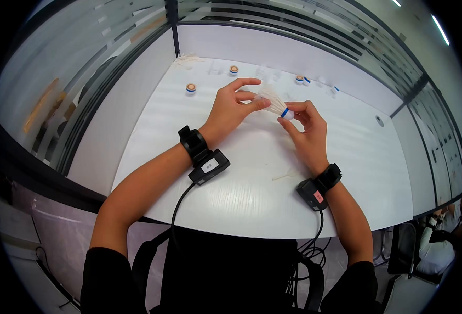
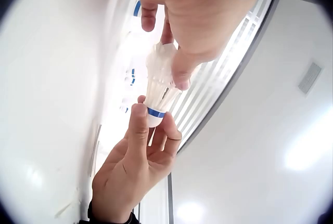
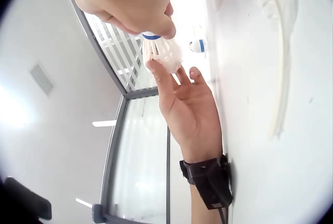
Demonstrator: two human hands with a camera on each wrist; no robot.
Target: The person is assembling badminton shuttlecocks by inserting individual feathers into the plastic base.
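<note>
A white feather shuttlecock with a blue band around its base is held between both hands over the table. My left hand pinches the feather skirt between thumb and fingers, its index finger raised away from it. At the other end, my right hand grips the rounded white base with thumb and fingertips. A thin white strip shows just below that base in the left wrist view. Seen from the right wrist, the feather tips point toward the left palm.
Round pieces with blue bands and tan tops stand on the white table, and more blue-banded pieces lie at the back. Loose feather stems lie at the back left corner. A single feather rests near my right hand. Low partitions enclose the table.
</note>
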